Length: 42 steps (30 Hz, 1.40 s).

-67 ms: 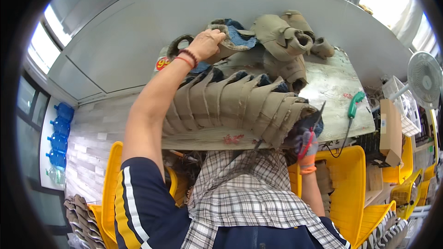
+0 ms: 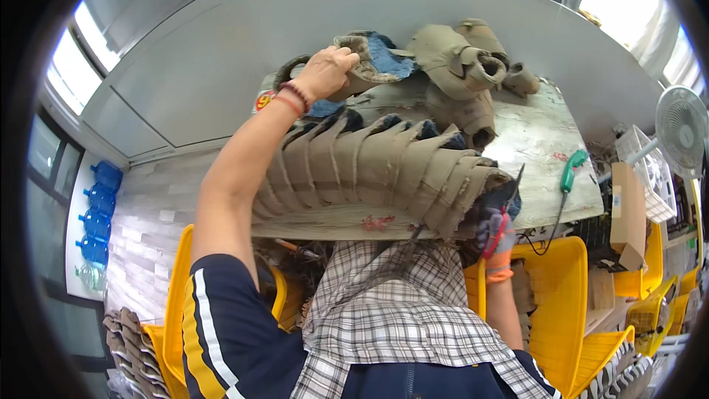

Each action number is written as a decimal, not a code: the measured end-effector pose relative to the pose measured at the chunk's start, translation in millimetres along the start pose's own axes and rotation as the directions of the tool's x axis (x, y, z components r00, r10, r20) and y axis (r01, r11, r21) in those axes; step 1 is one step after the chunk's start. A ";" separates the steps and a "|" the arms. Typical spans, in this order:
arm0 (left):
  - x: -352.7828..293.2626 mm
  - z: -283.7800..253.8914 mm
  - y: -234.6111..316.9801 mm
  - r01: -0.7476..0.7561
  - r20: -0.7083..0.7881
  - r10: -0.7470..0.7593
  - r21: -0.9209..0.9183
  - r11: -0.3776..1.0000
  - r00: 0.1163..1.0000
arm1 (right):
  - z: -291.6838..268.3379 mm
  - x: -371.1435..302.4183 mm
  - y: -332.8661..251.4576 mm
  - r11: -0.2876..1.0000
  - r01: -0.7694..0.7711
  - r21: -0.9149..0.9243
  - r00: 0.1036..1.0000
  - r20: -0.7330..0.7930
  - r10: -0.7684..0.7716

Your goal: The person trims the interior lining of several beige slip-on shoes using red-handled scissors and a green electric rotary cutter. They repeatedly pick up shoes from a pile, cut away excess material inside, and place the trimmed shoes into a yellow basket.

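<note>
My left hand (image 2: 330,72) reaches to the far side of the table, its fingers closed on the edge of an olive fabric piece (image 2: 362,85) with pale, fuzzy lining and a blue patch. Below it, a long row of overlapping olive fabric pieces (image 2: 369,166) with dark blue lining curves across the table. My right hand (image 2: 493,233), in a grey and orange glove, is at the right end of this row. It grips scissors (image 2: 505,214) with red handles, and their dark points are directed upward. The row's end partly hides the right fingers.
More rolled olive pieces (image 2: 458,66) lie at the back of the worn table (image 2: 546,155). A green handheld tool (image 2: 572,170) with a black cord rests at its right edge. Yellow bins (image 2: 557,288) flank my lap. A fan (image 2: 681,129) and cardboard box (image 2: 628,214) stand at right.
The whole view has shifted very slightly. Both hands keep their grips, and the fabric pieces stay in place.
</note>
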<state>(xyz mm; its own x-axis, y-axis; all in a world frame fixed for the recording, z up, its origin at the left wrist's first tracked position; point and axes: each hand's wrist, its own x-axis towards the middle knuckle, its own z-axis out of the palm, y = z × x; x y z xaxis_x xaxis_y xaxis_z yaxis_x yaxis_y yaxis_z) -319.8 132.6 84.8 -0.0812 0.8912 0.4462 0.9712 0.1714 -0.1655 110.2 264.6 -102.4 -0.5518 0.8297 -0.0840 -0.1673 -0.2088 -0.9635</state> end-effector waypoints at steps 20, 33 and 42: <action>-241.3 -152.4 187.3 0.059 0.060 -0.068 0.138 0.989 0.996 | 207.1 -47.9 -147.4 -0.261 0.884 -0.389 0.413 0.910 0.041; -268.6 -140.8 205.8 0.094 0.125 -0.106 0.094 0.991 0.987 | 252.8 -59.8 -99.2 -0.263 0.897 -0.354 0.440 0.757 0.484; -268.5 -136.3 204.9 0.078 0.128 -0.089 0.087 0.993 0.988 | 259.7 -61.6 -86.9 -0.258 0.933 -0.252 0.354 0.775 0.524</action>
<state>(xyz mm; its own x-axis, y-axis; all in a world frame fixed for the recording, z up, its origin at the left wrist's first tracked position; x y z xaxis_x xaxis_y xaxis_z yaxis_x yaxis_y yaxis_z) -68.5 -128.8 50.9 -0.1954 0.9187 0.3434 0.9388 0.2765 -0.2055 -53.5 97.2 52.6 -0.9160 -0.2164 -0.3379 -0.2657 0.9581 0.1067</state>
